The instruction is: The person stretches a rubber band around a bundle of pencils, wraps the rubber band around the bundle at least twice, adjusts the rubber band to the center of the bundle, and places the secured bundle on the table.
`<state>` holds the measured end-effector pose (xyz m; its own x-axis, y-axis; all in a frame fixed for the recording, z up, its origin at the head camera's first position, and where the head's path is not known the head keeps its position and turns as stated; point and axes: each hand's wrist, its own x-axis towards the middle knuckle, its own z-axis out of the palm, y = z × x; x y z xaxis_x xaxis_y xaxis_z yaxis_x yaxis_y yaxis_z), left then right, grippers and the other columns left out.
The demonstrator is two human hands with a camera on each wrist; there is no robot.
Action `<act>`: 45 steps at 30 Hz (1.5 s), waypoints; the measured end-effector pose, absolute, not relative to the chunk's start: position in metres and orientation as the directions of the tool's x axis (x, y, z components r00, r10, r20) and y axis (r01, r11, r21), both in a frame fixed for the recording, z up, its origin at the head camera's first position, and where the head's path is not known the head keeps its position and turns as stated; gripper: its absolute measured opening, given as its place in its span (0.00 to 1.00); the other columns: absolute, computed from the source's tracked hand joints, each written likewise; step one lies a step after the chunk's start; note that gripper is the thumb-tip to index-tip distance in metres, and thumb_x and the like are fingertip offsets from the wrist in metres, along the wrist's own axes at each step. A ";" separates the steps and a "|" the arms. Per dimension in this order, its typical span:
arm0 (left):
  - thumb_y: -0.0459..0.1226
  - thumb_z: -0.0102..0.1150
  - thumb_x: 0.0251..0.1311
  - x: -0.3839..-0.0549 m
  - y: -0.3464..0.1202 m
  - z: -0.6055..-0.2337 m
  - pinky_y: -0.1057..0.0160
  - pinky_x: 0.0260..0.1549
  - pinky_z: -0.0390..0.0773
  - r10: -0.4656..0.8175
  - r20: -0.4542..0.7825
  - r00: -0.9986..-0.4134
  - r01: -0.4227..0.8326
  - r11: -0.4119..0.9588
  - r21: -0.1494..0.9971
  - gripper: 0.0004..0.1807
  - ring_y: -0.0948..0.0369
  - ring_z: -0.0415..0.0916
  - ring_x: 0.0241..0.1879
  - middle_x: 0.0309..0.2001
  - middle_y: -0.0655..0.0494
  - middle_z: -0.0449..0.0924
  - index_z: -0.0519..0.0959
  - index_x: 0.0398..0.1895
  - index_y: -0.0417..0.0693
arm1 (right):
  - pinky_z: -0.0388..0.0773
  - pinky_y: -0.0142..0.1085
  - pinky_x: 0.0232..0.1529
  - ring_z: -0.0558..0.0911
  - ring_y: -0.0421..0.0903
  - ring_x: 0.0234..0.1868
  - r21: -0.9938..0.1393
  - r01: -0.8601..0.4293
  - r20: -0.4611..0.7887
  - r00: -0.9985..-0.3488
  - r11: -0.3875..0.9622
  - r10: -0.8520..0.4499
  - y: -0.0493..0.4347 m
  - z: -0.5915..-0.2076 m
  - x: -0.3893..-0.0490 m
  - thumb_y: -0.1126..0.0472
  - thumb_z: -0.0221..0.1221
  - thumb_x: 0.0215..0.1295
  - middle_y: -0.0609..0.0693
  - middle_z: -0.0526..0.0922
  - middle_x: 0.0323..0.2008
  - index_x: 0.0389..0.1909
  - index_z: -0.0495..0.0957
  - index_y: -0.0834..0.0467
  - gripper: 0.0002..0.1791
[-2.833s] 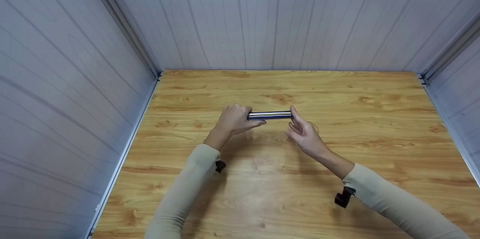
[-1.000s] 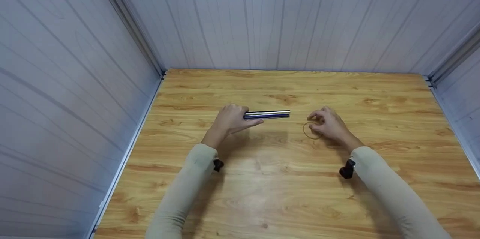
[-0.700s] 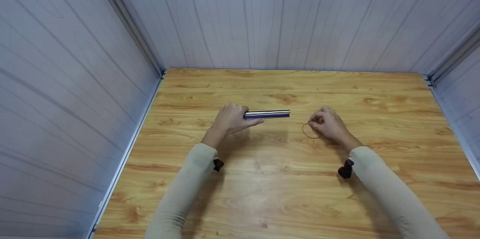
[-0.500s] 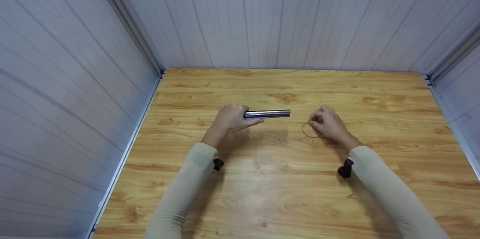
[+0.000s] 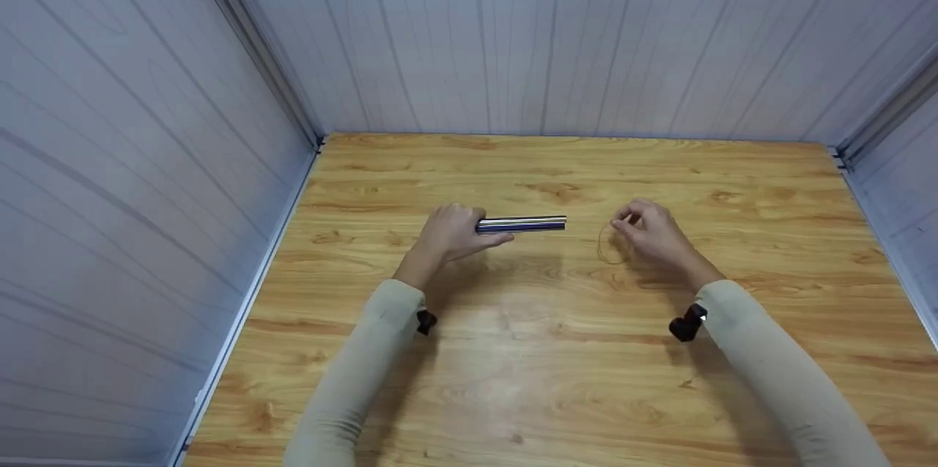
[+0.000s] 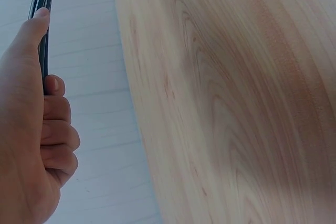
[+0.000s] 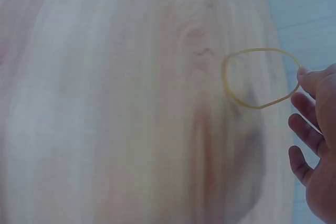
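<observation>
My left hand [image 5: 448, 236] grips a small bundle of slim, shiny sticks [image 5: 524, 223], dark blue and silvery, whose free ends point right. The left wrist view shows the fingers curled round the sticks [image 6: 45, 51] and the thumb laid along them. To the right, apart from the bundle, my right hand [image 5: 656, 234] pinches a thin yellow rubber band [image 7: 257, 50] between thumb and forefinger. The band hangs as a loose loop, and the other fingers of that hand are bent and spread in the right wrist view.
Both hands are over a wood-grain table [image 5: 513, 379]. Pale panelled walls [image 5: 513, 34] stand behind it and at both sides. A small black device [image 5: 687, 323] is strapped at the right sleeve, and another black device [image 5: 426, 321] at the left.
My right hand has left the bundle's end and moved right, bringing the rubber band along; just now it has lifted slightly and turned the band. My left hand has stayed nearly still.
</observation>
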<state>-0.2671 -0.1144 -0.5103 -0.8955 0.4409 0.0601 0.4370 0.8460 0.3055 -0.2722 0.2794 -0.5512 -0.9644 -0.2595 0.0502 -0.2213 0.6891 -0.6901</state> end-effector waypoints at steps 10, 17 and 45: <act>0.73 0.62 0.71 -0.269 -0.113 -0.512 0.62 0.27 0.57 0.444 0.051 -0.895 0.438 0.849 0.296 0.37 0.64 0.52 0.23 0.19 0.64 0.54 0.67 0.23 0.55 | 0.78 0.26 0.46 0.85 0.29 0.43 -0.803 -0.176 0.071 -0.977 0.570 -0.201 0.280 -0.533 -0.276 0.56 0.62 0.87 0.55 0.95 0.47 0.52 0.88 0.64 0.14; 0.73 0.62 0.71 -0.270 -0.112 -0.513 0.62 0.27 0.60 0.442 0.043 -0.896 0.431 0.843 0.322 0.36 0.64 0.55 0.23 0.19 0.64 0.55 0.67 0.23 0.55 | 0.91 0.30 0.49 0.93 0.35 0.39 -0.993 -0.047 0.030 -0.988 0.110 -0.151 0.275 -0.539 -0.272 0.66 0.64 0.83 0.40 0.94 0.36 0.55 0.84 0.72 0.11; 0.70 0.64 0.73 -0.278 -0.117 -0.494 0.62 0.26 0.56 0.443 0.109 -0.890 0.454 0.832 0.318 0.37 0.65 0.48 0.22 0.19 0.64 0.52 0.61 0.22 0.56 | 0.87 0.37 0.68 0.86 0.42 0.71 -0.953 -0.222 0.282 -0.900 -0.207 -0.331 0.263 -0.521 -0.252 0.75 0.68 0.74 0.48 0.88 0.69 0.71 0.77 0.73 0.26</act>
